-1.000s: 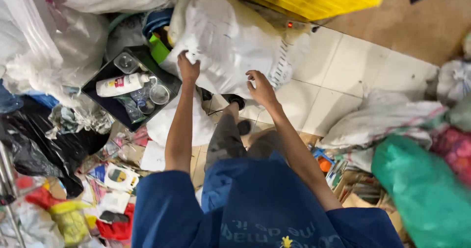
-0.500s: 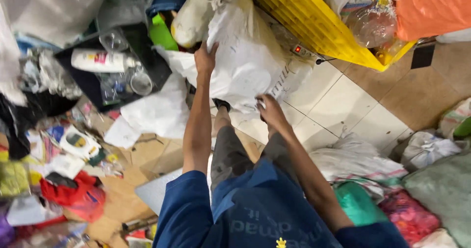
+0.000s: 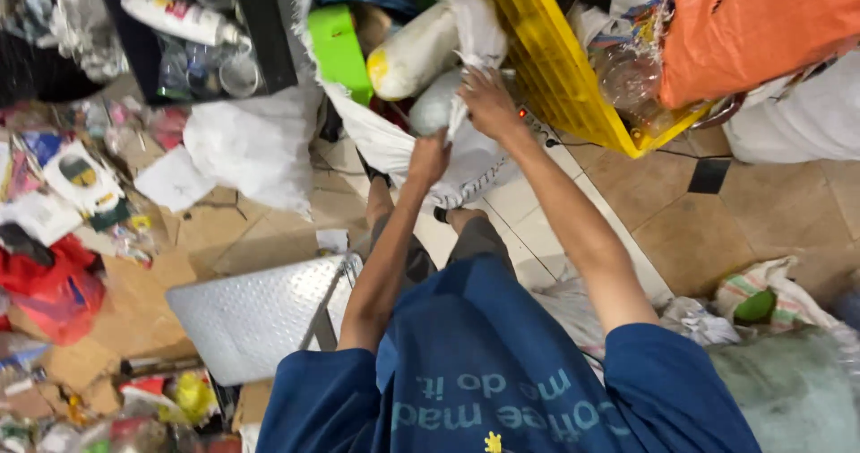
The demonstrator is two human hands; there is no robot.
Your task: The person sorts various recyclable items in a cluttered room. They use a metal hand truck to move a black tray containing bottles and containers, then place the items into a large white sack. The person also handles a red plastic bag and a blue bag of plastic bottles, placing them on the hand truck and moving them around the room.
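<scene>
Both hands now grip the mouth of the white sack point(image 3: 408, 153), where a second ago they only reached toward it; the left hand point(image 3: 428, 159) is closed on the near rim at frame centre, the right hand point(image 3: 488, 103) pinches the far rim just above it; the sack, upper centre, has thus been pulled open and held. Inside lie a green slab point(image 3: 339, 51), a cream bottle point(image 3: 414, 57) and a grey one point(image 3: 434, 108); beside it, upper right, the yellow crate point(image 3: 555, 68) carries clear plastic and an orange bag point(image 3: 761, 27); upper left, a black tray point(image 3: 260, 32) holds a white bottle point(image 3: 175, 14) and clear cups.
</scene>
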